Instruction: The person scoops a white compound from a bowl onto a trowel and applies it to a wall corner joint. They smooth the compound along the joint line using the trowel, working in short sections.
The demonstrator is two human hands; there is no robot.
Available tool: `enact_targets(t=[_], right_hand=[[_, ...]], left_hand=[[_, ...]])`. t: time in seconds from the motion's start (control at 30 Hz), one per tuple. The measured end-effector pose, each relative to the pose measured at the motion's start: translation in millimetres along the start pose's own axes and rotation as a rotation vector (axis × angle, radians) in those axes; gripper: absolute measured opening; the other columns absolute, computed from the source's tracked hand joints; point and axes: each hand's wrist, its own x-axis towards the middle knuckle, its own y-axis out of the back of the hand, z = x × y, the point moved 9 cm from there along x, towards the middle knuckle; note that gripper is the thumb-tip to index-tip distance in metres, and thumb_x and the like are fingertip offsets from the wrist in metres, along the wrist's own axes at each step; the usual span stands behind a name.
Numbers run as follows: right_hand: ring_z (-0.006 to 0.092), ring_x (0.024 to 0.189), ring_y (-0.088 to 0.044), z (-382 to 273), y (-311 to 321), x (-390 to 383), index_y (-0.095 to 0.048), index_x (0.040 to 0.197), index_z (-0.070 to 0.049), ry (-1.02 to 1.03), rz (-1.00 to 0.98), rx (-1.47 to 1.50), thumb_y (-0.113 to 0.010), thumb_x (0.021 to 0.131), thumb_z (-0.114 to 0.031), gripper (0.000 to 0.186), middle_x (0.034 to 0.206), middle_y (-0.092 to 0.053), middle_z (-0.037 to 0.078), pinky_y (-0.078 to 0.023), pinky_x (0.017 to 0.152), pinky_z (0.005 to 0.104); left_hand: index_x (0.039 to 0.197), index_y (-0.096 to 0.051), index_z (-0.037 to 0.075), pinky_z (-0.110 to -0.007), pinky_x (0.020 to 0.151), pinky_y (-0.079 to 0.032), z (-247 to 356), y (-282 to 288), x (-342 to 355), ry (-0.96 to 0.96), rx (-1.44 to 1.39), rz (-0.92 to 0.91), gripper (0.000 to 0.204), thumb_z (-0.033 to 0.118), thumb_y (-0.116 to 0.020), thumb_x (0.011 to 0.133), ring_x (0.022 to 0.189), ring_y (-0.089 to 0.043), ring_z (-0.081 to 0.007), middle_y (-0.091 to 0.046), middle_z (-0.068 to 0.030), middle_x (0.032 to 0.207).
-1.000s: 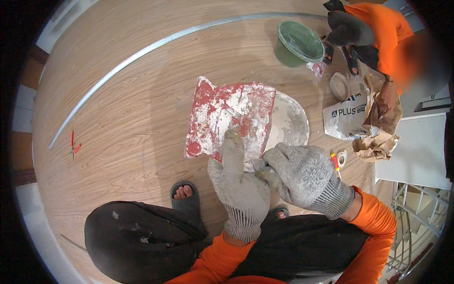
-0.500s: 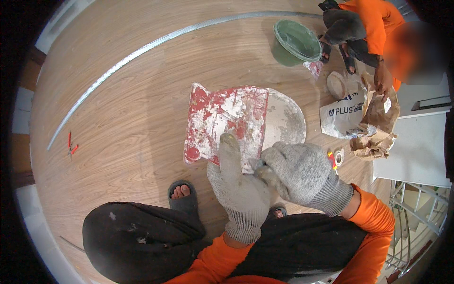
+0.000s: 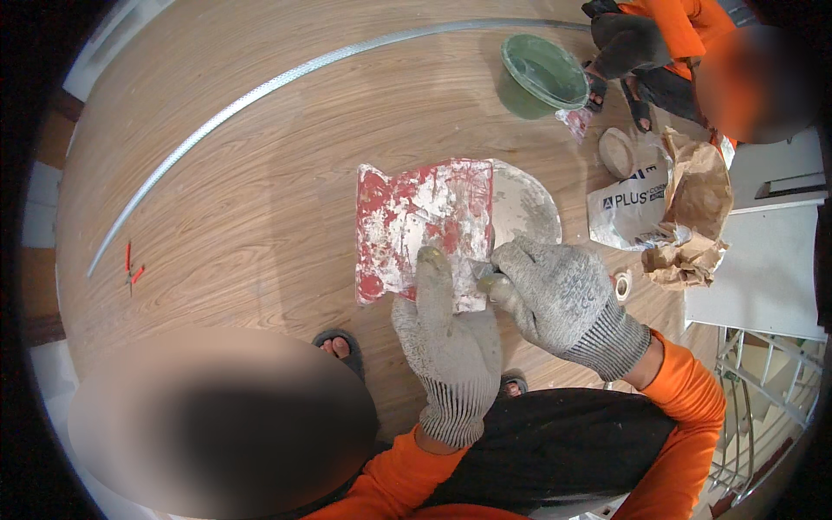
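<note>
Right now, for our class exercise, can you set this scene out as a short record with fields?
Left hand: gloved, gripping the red board, thumb on top
Right hand: gloved, pinching a small grey tool, mostly hidden, at the board's edge
Dish: round, smeared, partly hidden by the board
Floor: red-handled pliers to the left; green bucket and paper bag to the right
Other person: orange sleeve, upper right

You have wood-grain floor (image 3: 225, 225) across the frame's middle, a white strip (image 3: 113, 49) at upper left, a white panel (image 3: 750, 277) at right and metal bars (image 3: 769, 355) at lower right.
</note>
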Motion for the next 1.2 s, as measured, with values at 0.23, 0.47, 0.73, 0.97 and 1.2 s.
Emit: enact_targets(t=[0.23, 0.47, 0.73, 0.97, 1.2], right_hand=[[0.0328, 0.088, -0.071, 3, 4, 1, -0.063, 0.115, -0.009, 0.068, -0.020, -0.062, -0.057, 0.099, -0.041, 0.036, 0.098, -0.067, 0.014, -0.058, 0.074, 0.0481], [0.0312, 0.091, -0.070, 0, -6, 3, -0.063, 0.115, -0.009, 0.130, -0.096, -0.101, -0.059, 0.098, -0.038, 0.033, 0.105, -0.067, 0.014, -0.057, 0.078, 0.0474], [0.0327, 0.096, -0.068, 42, 13, 0, -0.060, 0.127, -0.003, 0.011, 0.107, -0.158, -0.063, 0.092, -0.029, 0.044, 0.114, -0.066, 0.016, -0.055, 0.082, 0.0431], [0.0313, 0.094, -0.069, 19, -8, -6, -0.062, 0.126, -0.005, 0.171, 0.069, -0.069, -0.062, 0.097, -0.033, 0.040, 0.107, -0.069, 0.015, -0.057, 0.077, 0.0451], [0.0313, 0.087, -0.070, 17, -19, -9, -0.063, 0.123, -0.006, 0.257, 0.080, -0.186, -0.063, 0.097, -0.032, 0.037, 0.102, -0.068, 0.013, -0.057, 0.075, 0.0456]], left_hand=[[0.124, -0.064, 0.001, -0.032, 0.086, -0.054, 1, -1, 3, 0.021, 0.068, 0.092, 0.027, 0.019, -0.063, 0.105, 0.103, -0.064, -0.0125, -0.067, -0.0054, 0.114], [0.119, -0.065, 0.002, -0.031, 0.076, -0.053, -2, -2, 8, 0.029, 0.070, 0.092, 0.024, 0.021, -0.065, 0.104, 0.092, -0.063, -0.0102, -0.065, -0.0038, 0.103], [0.117, -0.066, 0.005, -0.029, 0.074, -0.050, -4, -4, 2, 0.083, 0.137, 0.098, 0.022, 0.021, -0.066, 0.103, 0.087, -0.063, -0.0138, -0.066, -0.0071, 0.101], [0.121, -0.064, 0.002, -0.032, 0.085, -0.054, -10, 4, 15, 0.044, 0.105, 0.030, 0.021, 0.017, -0.060, 0.106, 0.098, -0.065, -0.0144, -0.066, -0.0073, 0.112], [0.120, -0.063, 0.003, -0.030, 0.081, -0.055, -16, 12, 15, 0.136, 0.112, 0.107, 0.019, 0.015, -0.061, 0.105, 0.093, -0.066, -0.0115, -0.068, -0.0038, 0.107]])
